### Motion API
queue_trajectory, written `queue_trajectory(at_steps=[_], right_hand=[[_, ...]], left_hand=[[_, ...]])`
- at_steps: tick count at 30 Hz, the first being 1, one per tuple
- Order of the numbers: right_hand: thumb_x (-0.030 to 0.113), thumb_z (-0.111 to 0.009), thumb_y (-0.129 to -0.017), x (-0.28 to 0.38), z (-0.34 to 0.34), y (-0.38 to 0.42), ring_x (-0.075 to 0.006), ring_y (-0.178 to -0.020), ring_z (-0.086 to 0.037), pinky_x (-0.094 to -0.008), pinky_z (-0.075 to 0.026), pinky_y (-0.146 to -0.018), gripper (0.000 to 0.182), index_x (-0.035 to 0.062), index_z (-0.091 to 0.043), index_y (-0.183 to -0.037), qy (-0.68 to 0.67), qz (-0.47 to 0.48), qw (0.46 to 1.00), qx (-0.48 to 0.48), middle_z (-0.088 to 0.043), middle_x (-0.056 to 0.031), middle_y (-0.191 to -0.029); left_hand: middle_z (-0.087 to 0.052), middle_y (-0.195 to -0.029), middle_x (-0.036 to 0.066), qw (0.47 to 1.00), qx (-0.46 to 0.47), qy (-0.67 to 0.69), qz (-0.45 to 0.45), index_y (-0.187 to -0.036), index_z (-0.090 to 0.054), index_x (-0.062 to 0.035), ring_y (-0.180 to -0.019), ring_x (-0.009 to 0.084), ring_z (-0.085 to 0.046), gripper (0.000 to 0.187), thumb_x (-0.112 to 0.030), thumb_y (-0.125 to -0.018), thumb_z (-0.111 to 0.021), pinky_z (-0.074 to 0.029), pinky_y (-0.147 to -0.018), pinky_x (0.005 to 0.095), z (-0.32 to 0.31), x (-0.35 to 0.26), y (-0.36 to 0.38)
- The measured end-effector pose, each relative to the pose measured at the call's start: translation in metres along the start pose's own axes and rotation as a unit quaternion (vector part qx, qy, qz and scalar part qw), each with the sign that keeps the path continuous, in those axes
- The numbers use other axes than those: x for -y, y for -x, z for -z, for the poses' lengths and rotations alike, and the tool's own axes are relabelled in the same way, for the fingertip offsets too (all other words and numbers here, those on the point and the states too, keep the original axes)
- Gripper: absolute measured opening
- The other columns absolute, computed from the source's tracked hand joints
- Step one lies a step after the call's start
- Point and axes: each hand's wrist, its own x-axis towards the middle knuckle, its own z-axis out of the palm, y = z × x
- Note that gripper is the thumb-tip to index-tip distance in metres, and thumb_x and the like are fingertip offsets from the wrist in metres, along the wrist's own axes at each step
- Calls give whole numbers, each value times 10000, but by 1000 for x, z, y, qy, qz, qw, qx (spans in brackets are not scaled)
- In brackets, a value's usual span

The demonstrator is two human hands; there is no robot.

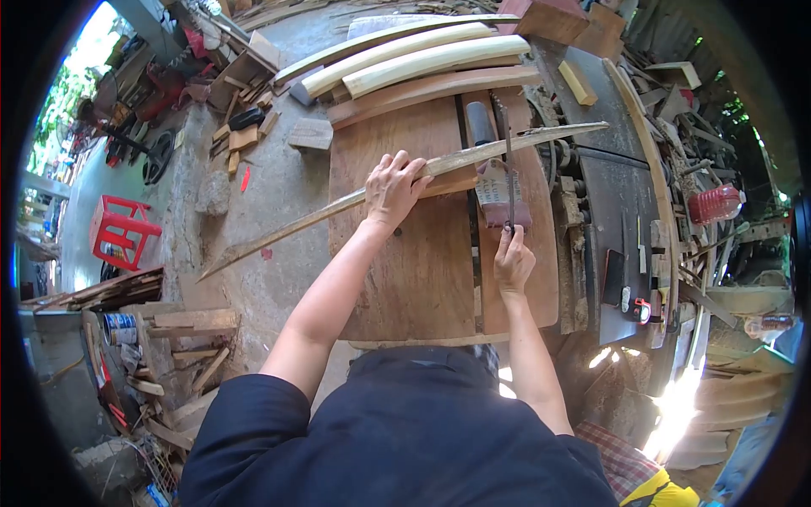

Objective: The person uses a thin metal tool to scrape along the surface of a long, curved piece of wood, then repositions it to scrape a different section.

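Observation:
My left hand (394, 191) is wrapped over a long, thin, pointed strip of wood (473, 155) that lies slantwise across the wooden work board (414, 279). Between my right fingers is the lower end of a narrow dark tool (509, 160), which crosses the strip near its right part; its far end reaches up past the strip. My right hand (514, 260) is closed in a pinch. Under the tool lies a printed sandpaper-like sheet (492, 188), beside a grey cylinder (481, 123). A short wood block (452, 183) sits beneath the strip.
Several curved wood pieces (435, 68) lie across the board's far side. A dark machine bed (604, 203) at the right carries a tape measure (642, 310). A red stool (124, 232) stands at the left, above scrap wood (198, 321). A red bottle (716, 204) is far right.

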Motion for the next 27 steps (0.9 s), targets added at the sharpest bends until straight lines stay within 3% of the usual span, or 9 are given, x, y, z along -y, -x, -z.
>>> queue_trajectory(at_steps=[4,6,10,13,15,20,23,25,27], right_hand=[[249,-466,-1011,-3,-2,-1,-334,-495,-615,-422,-433,-433,213,69,-568,-961,-26,27,999,-26,-591,-161,-548],[223,-528,-987,-4,1,1,-351,-539,-619,-436,-437,-472,265,-21,-619,-1040,-30,9,999,8,-620,-185,-614],[220,-521,-992,-5,5,-4,-340,-571,-637,-425,-450,-493,278,-24,-630,-1070,-83,-8,995,54,-648,-184,-666],[254,-494,-1003,-4,12,-4,-331,-598,-652,-418,-459,-514,298,-10,-628,-1038,-133,-35,988,72,-667,-180,-705],[255,-468,-1014,-8,9,-6,-322,-480,-599,-408,-399,-423,214,87,-578,-940,-170,0,984,48,-578,-145,-546],[260,-465,-1016,-6,14,-9,-311,-497,-606,-398,-408,-438,221,87,-578,-939,-231,-24,971,56,-590,-140,-570],[270,-461,-1017,-7,14,-6,-319,-558,-629,-399,-426,-495,292,34,-612,-936,-256,-54,960,99,-624,-149,-634],[261,-473,-1014,-10,9,-8,-313,-495,-606,-406,-408,-441,226,80,-588,-943,-184,19,980,67,-595,-138,-578],[261,-474,-1013,-11,9,-8,-315,-496,-605,-408,-407,-442,224,80,-589,-947,-204,18,977,65,-595,-140,-580]], left_hand=[[-583,-940,20,1000,26,-15,-1,-1018,-686,-193,-939,239,-569,216,-296,-827,-686,-476,-842,386,5,-2,-3],[-585,-951,19,998,38,-43,18,-1046,-686,-183,-950,240,-566,228,-282,-842,-668,-441,-902,392,8,-6,-4],[-589,-965,10,997,14,-72,12,-1101,-682,-156,-960,231,-555,273,-263,-851,-657,-397,-949,388,5,-14,2],[-590,-997,9,993,17,-105,44,-1118,-681,-160,-997,241,-526,285,-257,-851,-658,-394,-922,399,3,-27,3],[-587,-1005,11,994,26,-93,53,-1133,-676,-159,-1000,244,-523,294,-255,-856,-655,-391,-921,401,1,-31,3],[-573,-1044,11,991,0,-81,104,-1185,-659,-170,-1021,254,-510,309,-245,-887,-631,-396,-903,408,-7,-36,10],[-569,-1051,10,991,-13,-84,102,-1181,-661,-179,-1028,251,-506,314,-254,-877,-639,-399,-894,407,-7,-37,13],[-566,-1041,4,991,-15,-77,106,-1186,-656,-186,-1017,245,-506,325,-259,-869,-647,-400,-892,401,-7,-37,11],[-565,-1039,0,991,-21,-77,108,-1184,-658,-187,-1013,242,-506,324,-261,-868,-648,-400,-893,400,-9,-37,13]])
